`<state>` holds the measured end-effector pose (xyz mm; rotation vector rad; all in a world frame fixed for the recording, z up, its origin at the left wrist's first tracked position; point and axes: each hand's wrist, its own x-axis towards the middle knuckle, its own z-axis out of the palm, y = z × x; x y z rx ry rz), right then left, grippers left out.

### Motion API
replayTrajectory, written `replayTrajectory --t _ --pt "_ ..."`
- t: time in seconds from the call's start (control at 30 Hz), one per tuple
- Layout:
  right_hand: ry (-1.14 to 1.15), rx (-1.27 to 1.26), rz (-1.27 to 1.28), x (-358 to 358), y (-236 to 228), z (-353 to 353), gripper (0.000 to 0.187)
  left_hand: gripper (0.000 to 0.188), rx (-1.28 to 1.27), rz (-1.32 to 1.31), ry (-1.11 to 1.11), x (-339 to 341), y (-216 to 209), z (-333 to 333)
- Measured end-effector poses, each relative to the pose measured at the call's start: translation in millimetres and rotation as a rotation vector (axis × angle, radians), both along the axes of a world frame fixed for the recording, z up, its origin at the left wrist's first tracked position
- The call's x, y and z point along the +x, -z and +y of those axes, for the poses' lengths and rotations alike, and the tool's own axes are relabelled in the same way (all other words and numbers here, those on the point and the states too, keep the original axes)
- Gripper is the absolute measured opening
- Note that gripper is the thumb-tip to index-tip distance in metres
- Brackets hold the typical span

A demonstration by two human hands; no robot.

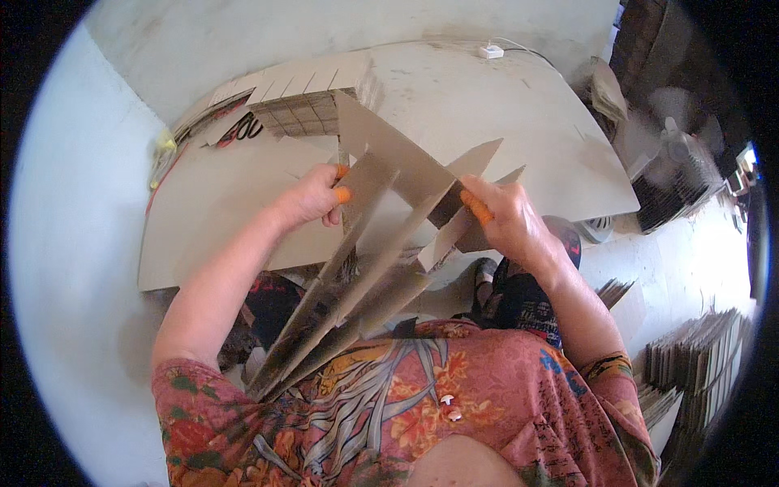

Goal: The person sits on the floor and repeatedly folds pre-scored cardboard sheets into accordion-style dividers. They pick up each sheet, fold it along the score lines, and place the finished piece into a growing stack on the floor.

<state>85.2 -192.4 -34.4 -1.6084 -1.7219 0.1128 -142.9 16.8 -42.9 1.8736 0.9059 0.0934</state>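
A partly spread cardboard divider [398, 150], made of crossing slotted strips, is held up between my hands in front of my chest. My left hand [312, 195] pinches the edge of a strip on its left side, with orange finger covers on the thumb and a finger. On the other side, my right hand [519, 219] grips the crossed strips, an orange cover showing on one finger. Long strips [341, 308] slant down from there toward my lap, somewhat blurred. Where the strips interlock is partly hidden by the boards.
A block of stacked cardboard dividers [304, 89] stands on the pale table [519, 114], beside black-handled scissors [241, 128]. A white plug adapter [491, 52] lies at the back. To the right are a fan [677, 150] and, lower down, upright cardboard stacks [698, 349].
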Motion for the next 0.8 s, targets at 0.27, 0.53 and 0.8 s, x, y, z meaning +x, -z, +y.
replayTrajectory --t 0.27,0.53,0.8 --pt "-0.037 -0.173 -0.025 18 26 18 0.014 0.037 -0.082 -0.226 0.112 11 -11 -5" --pt "-0.009 -0.244 -0.143 9 17 30 0.014 0.049 1.274 0.238 -0.212 -95 135 91" --pt "-0.067 -0.146 -0.064 14 25 14 0.014 0.017 0.864 0.446 -0.261 -111 88 104"
